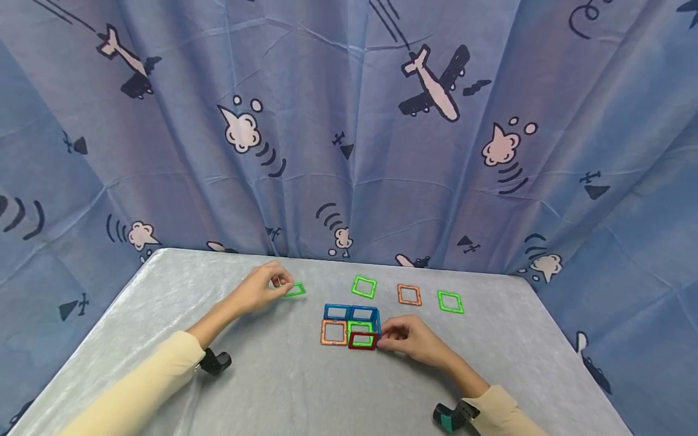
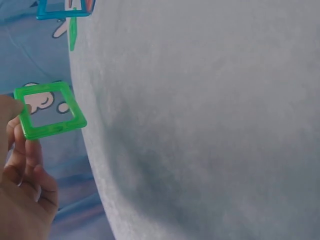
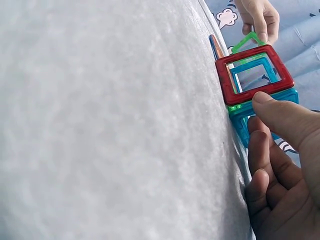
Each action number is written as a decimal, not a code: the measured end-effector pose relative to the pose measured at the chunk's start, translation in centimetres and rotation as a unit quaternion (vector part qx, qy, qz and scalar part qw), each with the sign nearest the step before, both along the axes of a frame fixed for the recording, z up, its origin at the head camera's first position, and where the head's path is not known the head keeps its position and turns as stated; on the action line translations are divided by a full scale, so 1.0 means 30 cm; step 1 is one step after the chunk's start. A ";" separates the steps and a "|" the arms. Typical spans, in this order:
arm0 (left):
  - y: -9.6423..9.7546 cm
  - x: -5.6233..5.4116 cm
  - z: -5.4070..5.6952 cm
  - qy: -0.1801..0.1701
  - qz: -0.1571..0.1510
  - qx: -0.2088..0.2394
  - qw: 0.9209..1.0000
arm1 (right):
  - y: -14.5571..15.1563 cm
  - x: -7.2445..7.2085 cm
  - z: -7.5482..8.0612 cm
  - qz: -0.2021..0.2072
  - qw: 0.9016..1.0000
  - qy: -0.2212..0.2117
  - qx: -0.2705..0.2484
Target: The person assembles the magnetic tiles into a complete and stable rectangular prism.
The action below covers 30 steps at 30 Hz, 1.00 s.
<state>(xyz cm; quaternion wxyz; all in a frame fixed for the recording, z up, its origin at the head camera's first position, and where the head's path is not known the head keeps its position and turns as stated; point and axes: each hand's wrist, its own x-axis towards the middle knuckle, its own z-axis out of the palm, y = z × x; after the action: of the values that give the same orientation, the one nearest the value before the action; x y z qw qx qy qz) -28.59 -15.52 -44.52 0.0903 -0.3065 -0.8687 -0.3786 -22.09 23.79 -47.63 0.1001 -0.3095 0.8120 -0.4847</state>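
Observation:
My left hand (image 1: 263, 286) pinches a green square magnetic tile (image 2: 52, 132) by one edge, thumb on one side, at the table's back left. Right of it stands a small structure of square frame tiles. Two blue tiles (image 1: 337, 306) form its back, an orange tile (image 1: 323, 333) lies at front left, and a green one sits beside it. A blue tile (image 1: 378, 321) stands along the right side and a red tile (image 3: 283, 68) upright at the front. At their shared corner, my right hand (image 1: 415, 340) grips, thumb on the red tile's edge, fingers against the blue side.
Behind and right of the structure lie three loose square tiles: a green one (image 1: 363, 295), an orange one (image 1: 410, 303) and another green one (image 1: 450, 311). A pale cloth covers the table (image 1: 272, 387). A blue patterned curtain (image 1: 305, 133) hangs along its back edge.

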 end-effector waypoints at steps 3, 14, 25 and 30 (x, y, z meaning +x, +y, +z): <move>-0.009 0.010 0.013 0.006 -0.007 -0.010 1.000 | -0.004 -0.001 0.002 -0.002 1.000 0.000 0.001; -0.031 0.039 0.034 0.018 -0.024 -0.052 0.998 | -0.005 -0.006 0.005 0.000 1.000 0.002 -0.001; -0.026 0.055 0.047 0.015 -0.051 -0.052 0.997 | -0.005 -0.001 0.004 0.005 1.000 0.006 -0.006; -0.008 0.071 0.076 0.021 -0.069 -0.056 0.996 | -0.006 0.002 0.006 0.005 1.000 0.003 -0.005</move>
<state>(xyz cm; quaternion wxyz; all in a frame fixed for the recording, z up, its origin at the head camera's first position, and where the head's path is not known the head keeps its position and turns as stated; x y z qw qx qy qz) -26.45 -15.77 -42.25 0.0653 -0.3780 -0.8631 -0.3285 -22.04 23.61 -47.44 0.0986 -0.3157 0.8083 -0.4871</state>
